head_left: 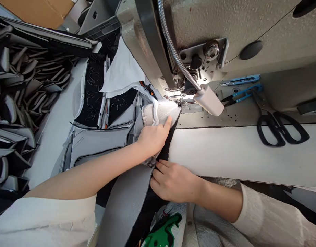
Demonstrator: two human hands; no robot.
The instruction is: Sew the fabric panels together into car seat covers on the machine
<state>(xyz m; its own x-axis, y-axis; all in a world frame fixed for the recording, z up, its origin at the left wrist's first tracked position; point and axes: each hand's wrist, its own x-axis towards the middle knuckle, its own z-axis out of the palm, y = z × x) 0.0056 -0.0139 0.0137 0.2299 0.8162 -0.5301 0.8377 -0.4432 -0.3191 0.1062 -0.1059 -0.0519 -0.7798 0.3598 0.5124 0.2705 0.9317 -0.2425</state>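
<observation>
A grey and black padded fabric cover lies across the machine bed and hangs down over the front edge. Its light grey mesh part reaches up to the presser foot of the sewing machine. My left hand rests on that mesh, index finger stretched toward the foot, the other fingers partly curled on the cloth. Lower down, my right hand pinches the edge of the cover, where grey and black layers meet. A white cloth piece lies over the cover behind my left hand.
A white lamp on a bendy metal neck lights the needle area. Black-handled scissors and blue thread snips lie right of the needle. Stacked grey and black fabric pieces fill the left, near a grey crate.
</observation>
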